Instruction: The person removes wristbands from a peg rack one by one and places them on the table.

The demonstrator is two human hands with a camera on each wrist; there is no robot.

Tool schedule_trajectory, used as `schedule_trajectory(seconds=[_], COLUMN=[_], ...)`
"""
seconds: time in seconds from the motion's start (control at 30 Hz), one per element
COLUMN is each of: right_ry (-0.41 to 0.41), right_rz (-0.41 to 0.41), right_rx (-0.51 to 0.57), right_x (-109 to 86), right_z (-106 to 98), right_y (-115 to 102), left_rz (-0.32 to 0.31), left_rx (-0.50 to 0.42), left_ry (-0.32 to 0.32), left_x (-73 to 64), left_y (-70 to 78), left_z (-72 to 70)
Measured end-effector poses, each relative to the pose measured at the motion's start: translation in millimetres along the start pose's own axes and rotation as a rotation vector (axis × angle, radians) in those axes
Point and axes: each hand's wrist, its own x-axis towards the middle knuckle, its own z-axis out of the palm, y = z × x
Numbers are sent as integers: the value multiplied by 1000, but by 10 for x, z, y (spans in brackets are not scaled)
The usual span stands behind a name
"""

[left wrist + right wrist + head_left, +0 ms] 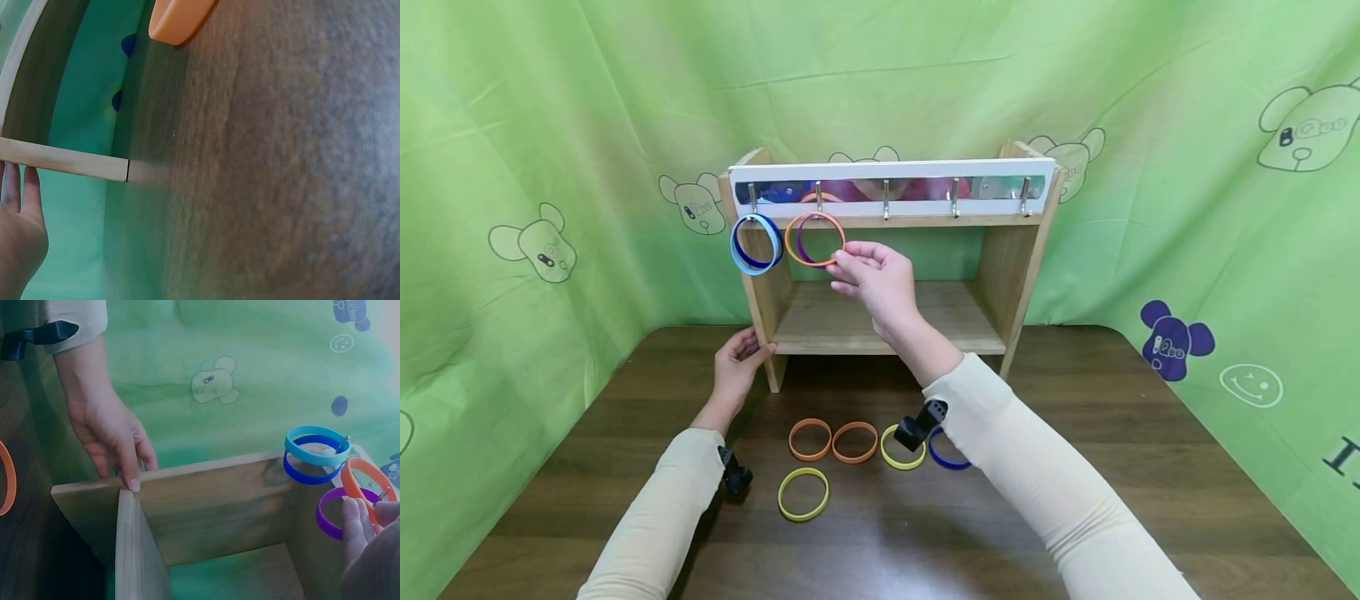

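My right hand point(886, 283) pinches an orange wristband point(787, 242) between thumb and fingers at the second hook point(818, 193) from the left. Behind it a purple wristband point(799, 242) hangs at the same hook. In the right wrist view, the hook's tip shows inside the orange band point(351, 481). Light blue point(734, 248) and dark blue point(780, 242) wristbands hang together on the leftmost hook. Low down, my left hand point(737, 367) grips the left side panel of the wooden shelf point(887, 317), its thumb on the front edge and its fingers along the outer face.
Three bare hooks point(956, 198) continue to the right along the white rail point(887, 169). On the brown table point(1037, 517) before the shelf lie orange wristbands point(810, 457), yellow ones point(803, 518) and a blue one point(951, 464). A green printed curtain point(587, 108) surrounds the table.
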Motion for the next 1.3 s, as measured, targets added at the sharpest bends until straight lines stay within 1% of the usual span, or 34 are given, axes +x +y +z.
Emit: schedule_trajectory(seconds=[0.1,0.37,0.57,0.8,0.93,1.07,1.3], right_ry=[-2,-31,-60,-114,-132,-134,-154], right_rz=[-10,-19,3,30,62,111,165], right_rx=[11,26,3,-58,-82,-104,-134], right_x=[-6,-50,-150,-287,-350,-402,-508], right_z=[3,-10,-70,-223,-314,-399,-559], right_y=[-9,-42,-48,8,53,107,224], left_rz=[-2,6,11,4,2,6,20], left_rx=[10,2,5,14,10,12,11], left_ry=[1,-3,-10,-13,-7,5,5], left_x=[-31,-36,-40,-34,-31,-32,-35], left_y=[54,70,68,60,51,44,53], left_z=[14,21,22,19,14,12,13])
